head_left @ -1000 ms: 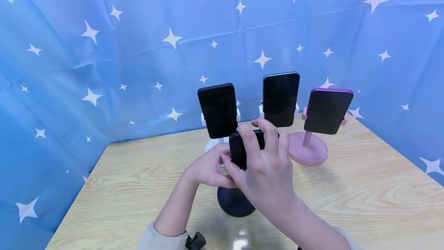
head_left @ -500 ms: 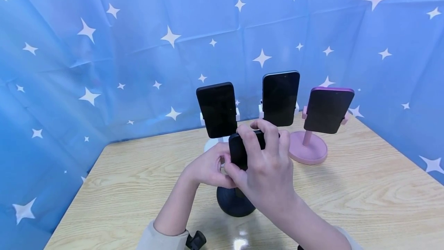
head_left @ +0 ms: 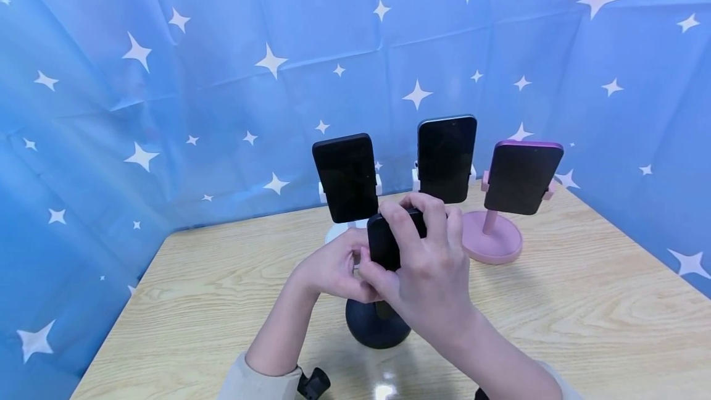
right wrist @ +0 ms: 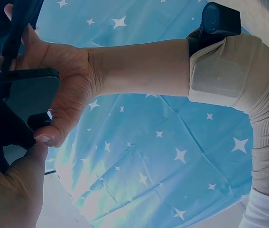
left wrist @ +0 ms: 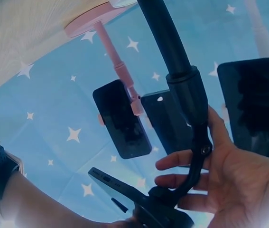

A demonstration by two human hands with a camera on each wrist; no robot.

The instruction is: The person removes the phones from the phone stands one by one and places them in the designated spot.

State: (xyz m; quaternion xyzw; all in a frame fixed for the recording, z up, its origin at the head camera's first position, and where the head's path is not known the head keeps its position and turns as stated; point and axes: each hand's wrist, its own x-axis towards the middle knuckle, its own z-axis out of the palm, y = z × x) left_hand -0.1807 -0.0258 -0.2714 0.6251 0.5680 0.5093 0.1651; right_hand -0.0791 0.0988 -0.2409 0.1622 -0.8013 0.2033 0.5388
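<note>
My right hand (head_left: 430, 270) grips a black smartphone (head_left: 383, 242), fingers over its top edge and thumb at its left side. That phone sits at the head of a black phone stand, whose round base (head_left: 376, 329) stands on the table. My left hand (head_left: 333, 267) holds the stand's upper part from the left, just behind the phone. In the left wrist view the fingers of my left hand (left wrist: 241, 185) reach around the stand's jointed neck (left wrist: 200, 147). The two thumbs meet beside the clamp in the right wrist view, where the phone (right wrist: 32, 95) partly hides the fingers.
Behind my hands, a black phone (head_left: 345, 178) and a blue-edged phone (head_left: 446, 159) stand in white holders. To their right a purple-edged phone (head_left: 524, 178) rests in a pink stand (head_left: 492, 239). A blue star-patterned curtain (head_left: 222, 97) borders the wooden table (head_left: 222, 301).
The head view shifts very slightly. Both hands keep nearly the same place on the phone and the stand.
</note>
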